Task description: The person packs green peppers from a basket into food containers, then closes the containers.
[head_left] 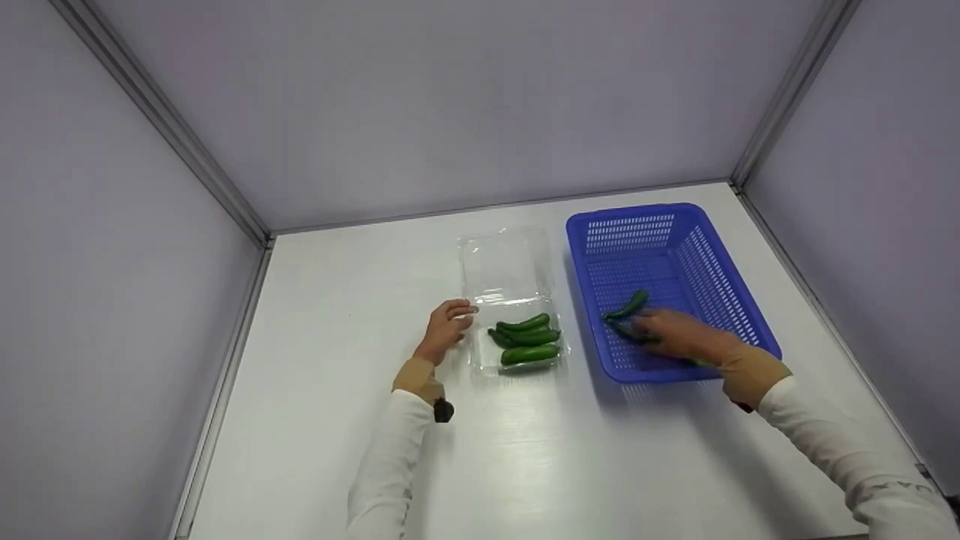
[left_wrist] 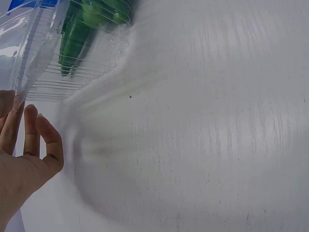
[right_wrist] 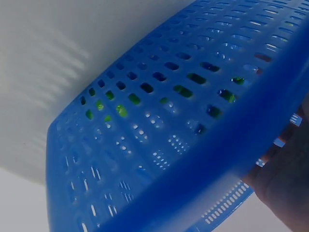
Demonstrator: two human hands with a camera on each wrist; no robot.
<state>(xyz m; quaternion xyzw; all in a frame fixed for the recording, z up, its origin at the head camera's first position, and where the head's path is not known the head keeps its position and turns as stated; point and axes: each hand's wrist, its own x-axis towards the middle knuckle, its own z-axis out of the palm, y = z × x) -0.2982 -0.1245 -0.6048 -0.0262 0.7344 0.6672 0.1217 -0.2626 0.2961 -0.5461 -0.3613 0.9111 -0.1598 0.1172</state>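
A clear plastic clamshell box point(head_left: 504, 262) lies opened on the table, its lid folded back. Several long green peppers point(head_left: 531, 352) lie side by side in its near half. My left hand point(head_left: 446, 328) is at the box's left side, fingertips touching the edge by the hinge; its other fingers are loosely bent in the left wrist view. Inside a blue basket point(head_left: 579, 270), my right hand point(head_left: 679, 334) reaches down among more green peppers point(head_left: 634, 302). One pepper lies against its fingertips; whether they grip it is blurred in the head view and hidden by the basket wall in the right wrist view.
The white table point(head_left: 337, 315) carries the box in the middle and the basket to its right. Grey partition walls point(head_left: 480, 97) enclose the table's back and both sides. The basket's slotted walls point(right_wrist: 145, 116) stand around my right hand.
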